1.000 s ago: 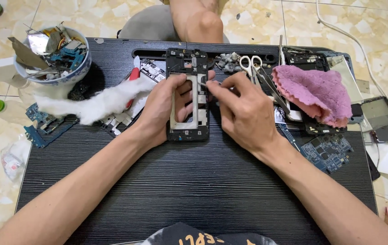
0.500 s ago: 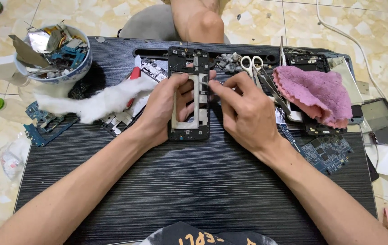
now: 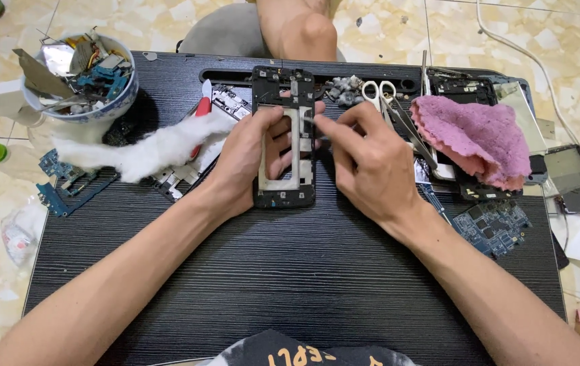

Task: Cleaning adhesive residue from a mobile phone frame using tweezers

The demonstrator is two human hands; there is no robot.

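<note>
L hand (image 3: 249, 159) grips a black phone frame (image 3: 283, 139) lying mid-table, fingers poking thru its open middle; R hand (image 3: 364, 163) is pinched shut on a thin metal tool (image 3: 311, 120), prob. tweezers, tip at the frame's right edge. Bowl (image 3: 83, 85) at far left holds circuit boards, metal scraps and small parts. Pink cloth (image 3: 473, 135) w/ scissors (image 3: 379, 91) at right, white cotton wad (image 3: 147, 149) left of frame.
</note>
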